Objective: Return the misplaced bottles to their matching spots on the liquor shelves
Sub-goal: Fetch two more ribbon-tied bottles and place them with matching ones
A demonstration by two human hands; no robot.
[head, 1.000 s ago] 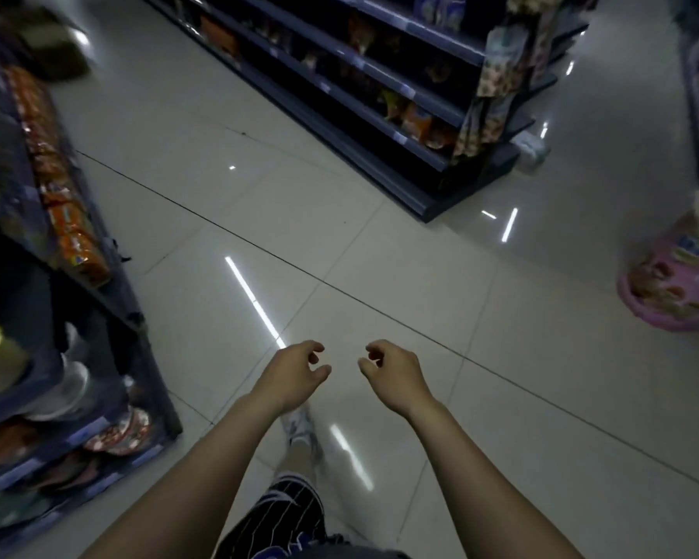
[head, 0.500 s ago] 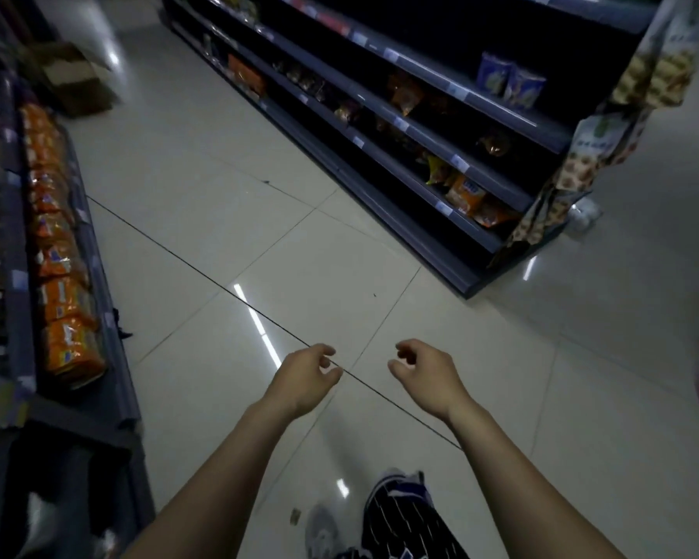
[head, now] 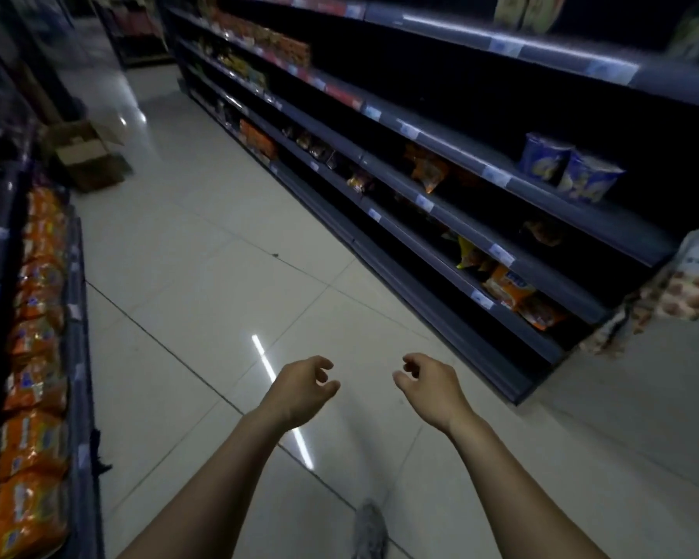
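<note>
Over the last second the view has been swung from open floor up along the long snack shelves (head: 440, 163) of a dim aisle, so the liquor shelves are apparently yet to be reached. No bottle is seen; the left hand (head: 299, 391) and right hand (head: 430, 387) are carried ahead, fingers loosely curled, holding nothing.

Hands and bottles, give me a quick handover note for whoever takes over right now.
Left hand: empty, fingers loosely curled, held out over the tiled floor.
Right hand: also empty, loosely curled, apart from the left.
Bottles: none in view. The shelves on the right hold snack packs and blue cups; the left rack holds orange packets. An open cardboard box sits on the floor further down the aisle.
Done: nothing that these pictures show.
Left: find the liquor shelves and the misplaced bottles, then return each to its matching spot.
</note>
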